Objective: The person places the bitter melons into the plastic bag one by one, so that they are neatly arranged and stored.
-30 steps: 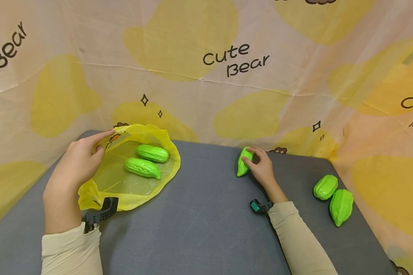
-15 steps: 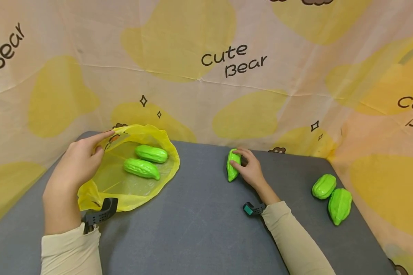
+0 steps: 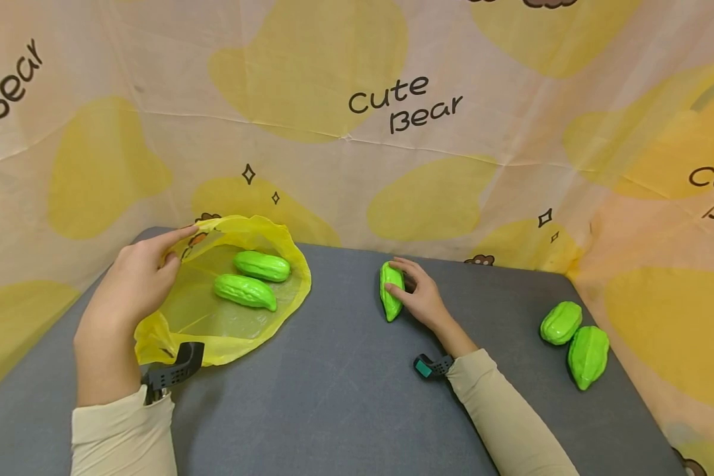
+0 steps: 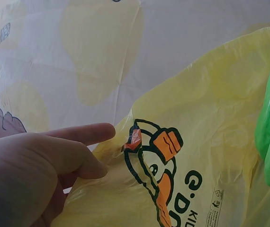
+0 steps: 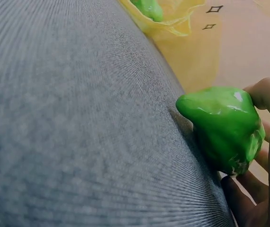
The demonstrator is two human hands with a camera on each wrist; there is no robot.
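My left hand (image 3: 129,281) holds the rim of a translucent yellow plastic bag (image 3: 300,291), thumb and fingers on the film. The bag lies with its mouth spread toward me; its cartoon print (image 4: 166,142) shows in the left wrist view. Inside lie two bright green, ribbed bitter melons, the upper one (image 3: 262,266) smooth and shiny, the lower one (image 3: 245,291) bumpier. My right hand (image 3: 424,297) grips another green bitter melon (image 3: 389,294) between thumb and fingers, its pointed tip toward me. Whether that one touches the table cannot be told.
Two more green bitter melons, a shorter one (image 3: 562,323) and a pointed one (image 3: 588,357), lie side by side near the right edge of the grey table (image 3: 333,396). A printed cloth (image 3: 345,165) hangs along the back and sides.
My right hand has moved left across the table with the bitter melon, closer to the bag. My left hand and the bag have stayed in place.
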